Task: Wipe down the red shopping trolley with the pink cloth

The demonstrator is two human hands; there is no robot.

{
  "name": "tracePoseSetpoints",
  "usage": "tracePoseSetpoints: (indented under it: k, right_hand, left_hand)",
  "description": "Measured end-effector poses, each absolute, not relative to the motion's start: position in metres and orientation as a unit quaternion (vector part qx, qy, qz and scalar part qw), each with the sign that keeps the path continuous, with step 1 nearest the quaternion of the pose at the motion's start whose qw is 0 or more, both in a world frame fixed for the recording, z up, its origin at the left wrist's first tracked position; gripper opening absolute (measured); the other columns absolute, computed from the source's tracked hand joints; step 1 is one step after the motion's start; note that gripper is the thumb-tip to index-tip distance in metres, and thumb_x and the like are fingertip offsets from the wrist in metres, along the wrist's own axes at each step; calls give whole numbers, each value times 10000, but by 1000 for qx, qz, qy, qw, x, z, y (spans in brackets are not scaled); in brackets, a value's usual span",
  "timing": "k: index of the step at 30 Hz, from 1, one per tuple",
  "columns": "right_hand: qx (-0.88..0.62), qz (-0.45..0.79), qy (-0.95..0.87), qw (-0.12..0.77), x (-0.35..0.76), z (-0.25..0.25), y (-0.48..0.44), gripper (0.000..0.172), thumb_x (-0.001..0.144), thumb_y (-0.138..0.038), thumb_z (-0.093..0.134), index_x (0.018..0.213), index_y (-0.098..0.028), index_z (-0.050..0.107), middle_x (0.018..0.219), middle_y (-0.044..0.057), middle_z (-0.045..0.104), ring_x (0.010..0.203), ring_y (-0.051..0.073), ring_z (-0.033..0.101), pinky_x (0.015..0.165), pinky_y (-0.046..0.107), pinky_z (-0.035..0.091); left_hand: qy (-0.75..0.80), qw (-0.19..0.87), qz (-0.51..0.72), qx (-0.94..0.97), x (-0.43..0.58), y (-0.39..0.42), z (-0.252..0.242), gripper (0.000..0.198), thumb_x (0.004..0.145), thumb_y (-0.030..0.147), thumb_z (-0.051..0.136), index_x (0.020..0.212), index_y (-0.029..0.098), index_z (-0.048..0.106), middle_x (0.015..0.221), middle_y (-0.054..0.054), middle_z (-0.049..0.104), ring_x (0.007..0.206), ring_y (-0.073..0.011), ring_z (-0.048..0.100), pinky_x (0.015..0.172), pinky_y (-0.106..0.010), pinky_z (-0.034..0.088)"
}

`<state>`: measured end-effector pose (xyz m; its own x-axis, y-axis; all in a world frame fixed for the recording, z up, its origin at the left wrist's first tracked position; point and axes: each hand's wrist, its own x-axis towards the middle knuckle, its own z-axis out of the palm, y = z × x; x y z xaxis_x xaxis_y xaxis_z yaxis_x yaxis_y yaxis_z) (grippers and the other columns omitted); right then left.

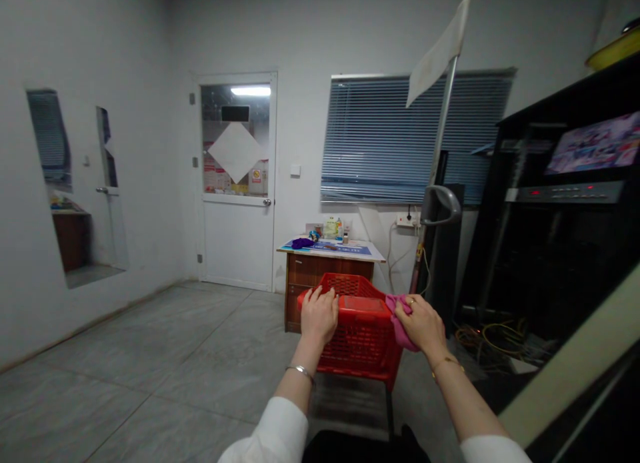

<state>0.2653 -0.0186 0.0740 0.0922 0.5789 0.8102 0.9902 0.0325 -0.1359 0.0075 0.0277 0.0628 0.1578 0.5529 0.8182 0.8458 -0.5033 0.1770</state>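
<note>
A red plastic shopping cart (357, 346) stands right in front of me, its handle bar (361, 304) running across between my hands. My left hand (320, 314) is closed over the left part of that handle, fingers curled across its top. At the handle's right end my right hand (424, 322) grips a crumpled pink cloth (400, 326) and presses it against the bar. Part of the cloth hangs below the fingers. The inside of the basket is mostly hidden behind the handle.
Beyond the cart stands a brown cabinet (295, 280) with small bottles and a purple cloth (302, 243) on top. To the right are a black rack (560, 243) and loose cables (505, 340) on the floor. A white door (237, 243) is at the back left.
</note>
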Motion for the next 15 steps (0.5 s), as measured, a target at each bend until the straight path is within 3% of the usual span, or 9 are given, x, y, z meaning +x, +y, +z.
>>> tracePoseSetpoints:
  k: [6,12,15]
  right_hand:
    - [-598,-268,-655,376,238,73,-37,274,897,-393,486,972,-223,689,1073,35,663,892,168,622,773,287,440]
    - [-518,-240,-681,458,225,61,-48,282,901,-364,494,1073,-236,677,1156,36,645,1007,173,608,892,307,476]
    - [-504,-256,-657,499,208,55,-47,279,893,-350,513,1077,-220,678,1149,53,647,1017,190,598,894,334,488]
  left_hand:
    - [-494,165,-390,-760,-31,39,75,401,983,251,336,1176,218,687,1224,-37,687,1323,-276,464,1140,-509,293]
    - [-552,145,-299,-765,-79,50,86,422,983,241,312,1242,238,645,1386,-17,568,1436,-310,278,1171,-602,145]
    - [-613,122,-295,-723,-78,48,93,416,984,266,327,1273,218,623,1440,-56,511,1438,-342,259,1153,-633,149]
